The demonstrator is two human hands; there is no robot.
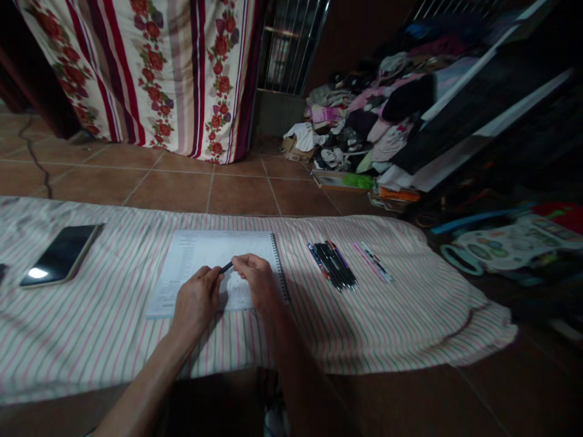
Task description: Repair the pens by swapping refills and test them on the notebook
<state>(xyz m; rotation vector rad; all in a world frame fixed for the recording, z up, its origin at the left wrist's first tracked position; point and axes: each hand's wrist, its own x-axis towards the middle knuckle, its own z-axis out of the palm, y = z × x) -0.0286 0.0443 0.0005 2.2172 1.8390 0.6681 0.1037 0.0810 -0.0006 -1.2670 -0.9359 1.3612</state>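
Note:
A spiral-bound notebook (200, 255) lies open on a striped cloth (387, 315) spread over the tiled floor. Both my hands rest on its lower half. My left hand (195, 300) and my right hand (255, 282) are closed, and together they grip a dark pen (226, 267) held between them, one hand at each end. The pen sits just above the page, tilted slightly up to the right.
A dark phone (61, 255) lies on the cloth at the left. A row of several pens (334, 266) and two more pens (373, 262) lie right of the notebook. Behind stand a flowered curtain (159, 73), a pile of clothes (364, 121) and toys (510, 243).

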